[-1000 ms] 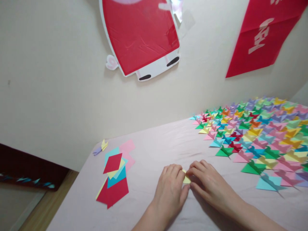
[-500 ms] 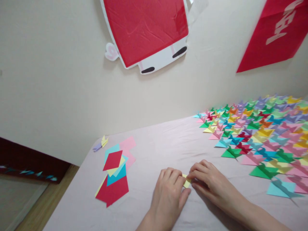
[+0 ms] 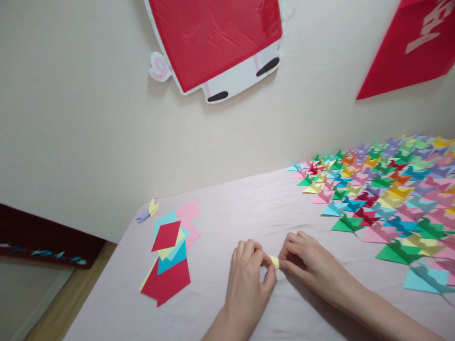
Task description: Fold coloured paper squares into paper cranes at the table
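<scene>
A small folded piece of yellow origami paper [image 3: 273, 261] lies between my two hands, low over the pale pink cloth. My left hand [image 3: 250, 279] pinches its left end between thumb and curled fingers. At the other end, the thumb and fingertips of my right hand [image 3: 307, 263] close on its right edge. Fingers cover both ends of the paper, so its full shape is hidden. To the left lies a loose pile of coloured paper squares [image 3: 168, 279] in red, blue, yellow and pink.
Rows of folded paper cranes [image 3: 398, 199] in many colours fill the right side of the cloth-covered table [image 3: 227, 208]. Two small folded pieces [image 3: 148, 211], yellow and purple, lie at the far left corner. A red cartoon decoration [image 3: 216, 42] hangs on the wall behind.
My left thumb and fingers have drawn together into a pinch on the yellow paper, which now looks narrower. My right hand has shifted only slightly. The view has moved a little.
</scene>
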Demonstrator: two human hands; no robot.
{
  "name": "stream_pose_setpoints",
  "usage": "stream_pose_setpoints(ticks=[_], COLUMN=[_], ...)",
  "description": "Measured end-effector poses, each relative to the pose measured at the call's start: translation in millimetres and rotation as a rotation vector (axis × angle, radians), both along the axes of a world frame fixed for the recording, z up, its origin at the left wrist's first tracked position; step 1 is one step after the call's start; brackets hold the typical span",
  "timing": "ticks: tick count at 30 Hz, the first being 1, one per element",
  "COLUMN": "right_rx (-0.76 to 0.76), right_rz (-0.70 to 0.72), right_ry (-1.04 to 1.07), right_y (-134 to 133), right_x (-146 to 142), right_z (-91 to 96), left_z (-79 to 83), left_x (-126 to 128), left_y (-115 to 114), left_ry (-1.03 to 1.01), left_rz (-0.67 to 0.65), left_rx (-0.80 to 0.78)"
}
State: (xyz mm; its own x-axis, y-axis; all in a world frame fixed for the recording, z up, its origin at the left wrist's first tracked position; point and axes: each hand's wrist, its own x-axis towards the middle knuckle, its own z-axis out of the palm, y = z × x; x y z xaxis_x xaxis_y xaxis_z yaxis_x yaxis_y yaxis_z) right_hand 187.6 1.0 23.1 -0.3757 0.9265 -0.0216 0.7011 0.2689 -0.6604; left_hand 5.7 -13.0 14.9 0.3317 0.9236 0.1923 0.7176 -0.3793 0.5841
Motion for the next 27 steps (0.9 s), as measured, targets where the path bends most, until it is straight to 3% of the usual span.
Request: stream_pose_setpoints(ticks=[7,21,27], right_rx=[0.082,0.094,0.039], right_rz=[-0.002,-0.012,-0.032], right_ry=[-0.058,-0.129,-0.010], right_y=[0.8,2.9,0.0], right_x=[-3.6,-6.7,-2.6], right_z=[-4.8,-3.5,-2.6], left_z=[-1.1,-3.9,-0.6], left_x=[1.4,3.6,3.0], left_y=[1.2,2.9,0.9], left_ry=[0.067,0.152,0.110], left_rz=[0.000,-0.009,0.003], left_rx=[-0.016,-0.017,-0.064])
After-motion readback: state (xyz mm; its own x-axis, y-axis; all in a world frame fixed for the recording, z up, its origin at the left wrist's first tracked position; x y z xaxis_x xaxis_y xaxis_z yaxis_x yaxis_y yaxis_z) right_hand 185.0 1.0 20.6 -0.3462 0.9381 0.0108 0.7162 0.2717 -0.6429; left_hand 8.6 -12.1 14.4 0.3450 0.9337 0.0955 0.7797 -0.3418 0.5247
